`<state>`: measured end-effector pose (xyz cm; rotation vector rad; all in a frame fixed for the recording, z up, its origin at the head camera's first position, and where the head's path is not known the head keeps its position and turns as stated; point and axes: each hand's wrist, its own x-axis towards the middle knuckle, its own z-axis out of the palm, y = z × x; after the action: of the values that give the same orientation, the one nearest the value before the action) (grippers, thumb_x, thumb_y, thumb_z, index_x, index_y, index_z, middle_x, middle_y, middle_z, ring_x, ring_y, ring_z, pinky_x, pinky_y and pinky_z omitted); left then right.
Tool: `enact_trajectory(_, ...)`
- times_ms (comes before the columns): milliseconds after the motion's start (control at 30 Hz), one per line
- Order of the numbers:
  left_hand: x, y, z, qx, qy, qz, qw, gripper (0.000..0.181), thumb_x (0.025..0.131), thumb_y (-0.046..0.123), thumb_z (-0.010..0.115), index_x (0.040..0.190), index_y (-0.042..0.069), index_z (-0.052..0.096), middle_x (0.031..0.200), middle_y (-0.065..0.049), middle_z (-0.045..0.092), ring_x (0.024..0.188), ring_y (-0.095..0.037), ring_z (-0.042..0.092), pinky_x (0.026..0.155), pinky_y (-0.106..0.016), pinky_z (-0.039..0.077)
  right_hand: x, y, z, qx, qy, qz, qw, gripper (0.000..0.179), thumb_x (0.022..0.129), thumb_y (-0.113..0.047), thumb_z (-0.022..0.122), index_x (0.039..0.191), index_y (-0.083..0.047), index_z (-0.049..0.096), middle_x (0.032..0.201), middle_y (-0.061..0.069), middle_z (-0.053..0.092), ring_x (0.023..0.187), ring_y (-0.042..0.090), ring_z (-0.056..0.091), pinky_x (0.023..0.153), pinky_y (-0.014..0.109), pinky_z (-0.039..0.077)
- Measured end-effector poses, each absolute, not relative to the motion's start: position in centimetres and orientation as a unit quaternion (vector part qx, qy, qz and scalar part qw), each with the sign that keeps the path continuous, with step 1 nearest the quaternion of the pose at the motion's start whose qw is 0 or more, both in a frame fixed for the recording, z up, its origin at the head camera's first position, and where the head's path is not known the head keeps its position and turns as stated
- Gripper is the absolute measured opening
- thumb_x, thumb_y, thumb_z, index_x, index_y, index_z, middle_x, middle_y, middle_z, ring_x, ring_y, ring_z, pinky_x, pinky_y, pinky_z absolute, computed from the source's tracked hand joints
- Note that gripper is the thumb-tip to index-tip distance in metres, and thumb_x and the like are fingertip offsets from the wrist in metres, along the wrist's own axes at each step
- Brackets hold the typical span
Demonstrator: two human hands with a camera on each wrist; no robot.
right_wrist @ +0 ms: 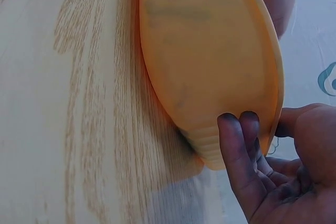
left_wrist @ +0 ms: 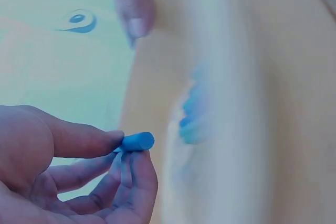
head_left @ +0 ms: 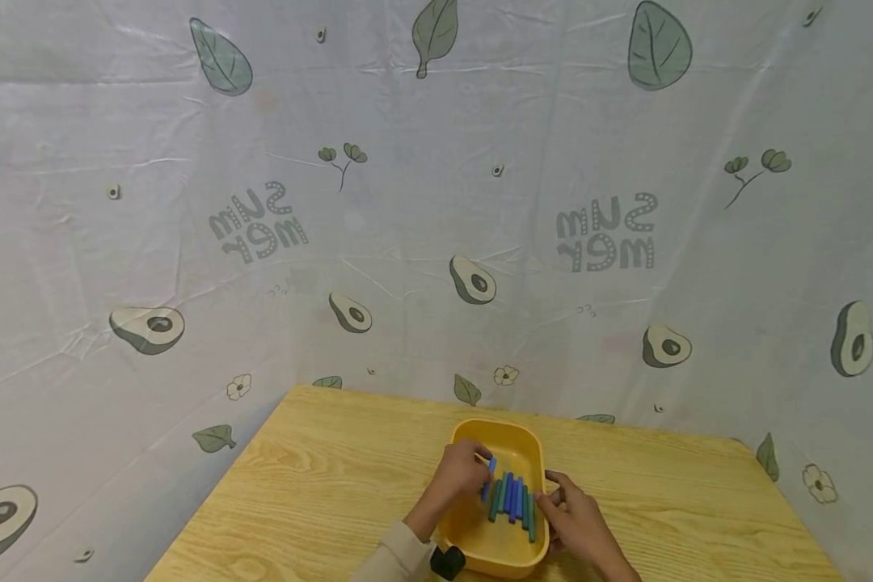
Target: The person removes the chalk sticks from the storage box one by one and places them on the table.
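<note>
A yellow plastic tray (head_left: 489, 551) sits on the table with several blue and green sticks (head_left: 512, 496) lying side by side in it. Over the tray's left side, my left hand (head_left: 462, 470) pinches a blue stick (left_wrist: 138, 141) between thumb and fingertips; its round flat end shows in the left wrist view. My right hand (head_left: 580, 521) grips the tray's right wall, thumb at the rim and fingers (right_wrist: 236, 150) against the outside. In the right wrist view the tray's outer wall hides what lies inside.
The wood-grain table (head_left: 320, 477) reaches back to a pale curtain (head_left: 407, 210) printed with avocados and leaves, which also hangs along the left side. A black wrist device (head_left: 448, 562) on my left sleeve overlaps the tray's near left corner.
</note>
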<state>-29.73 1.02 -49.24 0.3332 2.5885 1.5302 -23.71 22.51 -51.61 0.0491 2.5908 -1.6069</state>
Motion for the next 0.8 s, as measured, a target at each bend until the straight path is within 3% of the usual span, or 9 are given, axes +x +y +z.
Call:
enact_trajectory(133, -29.9, -0.1, -48.2, 0.104, 0.832, 0.54, 0.072, 0.028, 0.091, -0.005, 0.074, 0.119, -0.005, 0.075, 0.088, -0.01, 0.074, 0.068, -0.019, 0.071, 0.064, -0.037, 0.065, -23.5, 22.6, -51.7, 0.015, 0.846, -0.531, 0.046, 0.062, 0.109, -0.025, 0.063, 0.156, 0.011, 0.043, 0.099, 0.013, 0.071, 0.068, 0.026, 0.075, 0.055, 0.041, 0.064)
enact_trajectory(300, -30.2, -1.9, -47.2, 0.107, 0.809, 0.573, 0.082, 0.032, 0.093, -0.004, 0.072, 0.124, -0.008, 0.073, 0.095, -0.015, 0.074, 0.077, -0.029, 0.077, 0.074, -0.047, 0.068, -23.4, 22.7, -51.8, 0.013, 0.844, -0.535, 0.048, 0.063, 0.109, -0.025, 0.063, 0.156, 0.011, 0.042, 0.099, 0.014, 0.07, 0.068, 0.026, 0.075, 0.056, 0.041, 0.064)
enact_trajectory(500, -30.7, -4.5, -46.6, 0.103, 0.802, 0.583, 0.074, 0.033, 0.096, -0.002, 0.07, 0.128, -0.008, 0.071, 0.102, -0.018, 0.074, 0.084, -0.026, 0.077, 0.076, -0.042, 0.068, -23.6, 22.7, -51.9, 0.015, 0.841, -0.538, 0.054, 0.063, 0.109, -0.028, 0.063, 0.156, 0.009, 0.043, 0.099, 0.013, 0.07, 0.067, 0.025, 0.073, 0.056, 0.041, 0.064)
enact_trajectory(800, -31.6, -8.2, -46.5, 0.076, 0.805, 0.584, 0.069, 0.033, 0.098, -0.002, 0.067, 0.131, -0.01, 0.068, 0.11, -0.022, 0.072, 0.09, -0.023, 0.075, 0.081, -0.044, 0.068, -23.6, 23.0, -51.7, 0.008, 0.839, -0.542, 0.05, 0.063, 0.109, -0.027, 0.064, 0.156, 0.01, 0.043, 0.098, 0.013, 0.07, 0.067, 0.025, 0.073, 0.054, 0.041, 0.063)
